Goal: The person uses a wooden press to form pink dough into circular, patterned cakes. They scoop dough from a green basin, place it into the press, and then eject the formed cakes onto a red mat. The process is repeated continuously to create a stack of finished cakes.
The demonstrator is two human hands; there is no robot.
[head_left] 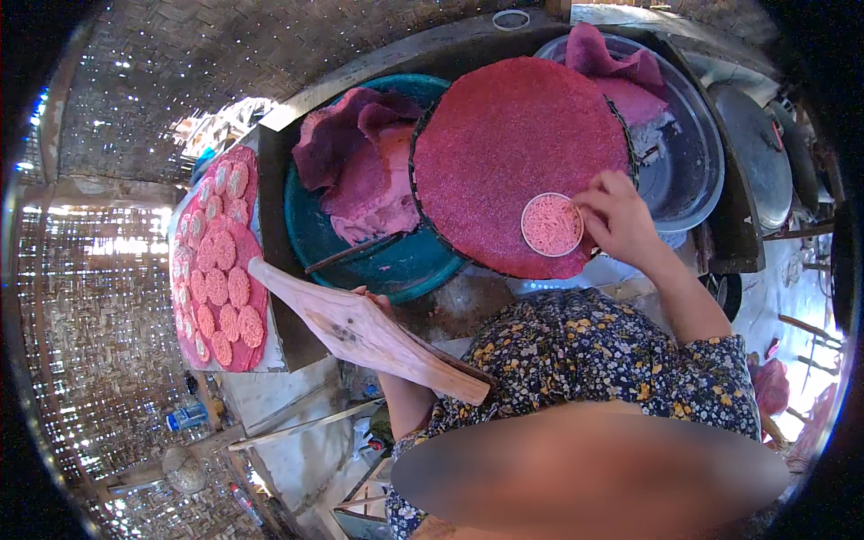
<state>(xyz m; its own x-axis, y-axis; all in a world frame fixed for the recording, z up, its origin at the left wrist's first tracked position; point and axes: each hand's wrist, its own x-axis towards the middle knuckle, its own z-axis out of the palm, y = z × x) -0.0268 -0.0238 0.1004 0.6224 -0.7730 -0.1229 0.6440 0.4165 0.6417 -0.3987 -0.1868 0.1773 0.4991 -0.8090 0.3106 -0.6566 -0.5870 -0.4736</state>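
Observation:
My left hand (373, 301) is mostly hidden behind a long, pale pink-stained wooden implement (369, 333), gripping it diagonally above the lap. My right hand (616, 216) is closed at the right rim of a small round mould (551, 225) filled with thin pink strands. The mould rests on a large round magenta sheet (513, 117) with a dark edge, near its lower right. Whether my fingertips pinch the mould or the strands is hard to make out.
A teal basin (306, 225) with crumpled pink cloth and paste stands left, a grey basin (693, 162) right. A board (270, 355) at far left holds pink sheeting with several lacy pink discs (216, 283). Metal lids (747, 162) lean farther right; woven bamboo walls (99, 297) surround the workspace.

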